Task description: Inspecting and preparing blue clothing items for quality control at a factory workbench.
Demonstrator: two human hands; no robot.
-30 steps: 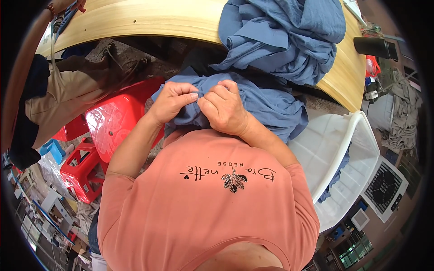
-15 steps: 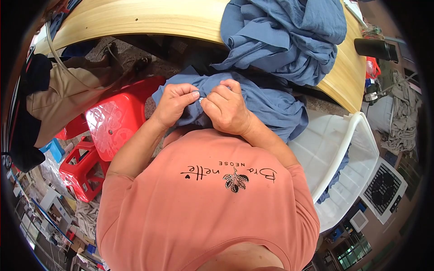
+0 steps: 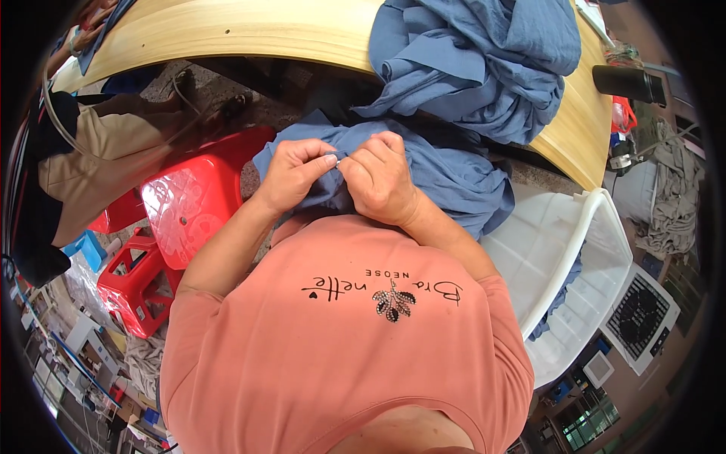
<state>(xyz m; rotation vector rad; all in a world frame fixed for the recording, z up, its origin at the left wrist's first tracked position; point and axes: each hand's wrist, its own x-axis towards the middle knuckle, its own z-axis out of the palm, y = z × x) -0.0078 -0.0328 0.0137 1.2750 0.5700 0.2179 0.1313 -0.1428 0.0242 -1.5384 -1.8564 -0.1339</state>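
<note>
A blue cloth (image 3: 461, 181), crumpled in many folds, lies across my lap below the table edge. My left hand (image 3: 295, 174) pinches an edge of it between thumb and forefinger. Right beside it, my right hand (image 3: 378, 178) is closed with curled fingers on the same cloth, its thumb tip almost touching the left thumb. A tiny pale spot shows between the fingertips, too small to make out. More blue cloth (image 3: 484, 68) is heaped on the table just ahead and hangs over its edge.
The wooden table (image 3: 295, 30) curves ahead. A white plastic bin (image 3: 556, 284) with blue cloth inside stands at my right. Red stools (image 3: 189, 208) are at my left, near a seated person in beige trousers (image 3: 106, 144). A black cylinder (image 3: 628, 83) lies at the table's right end.
My fingertips have drawn slightly closer, and the small shiny spot between them is now mostly covered. At far left, the other person's hand and dark cloth have shifted at the table edge.
</note>
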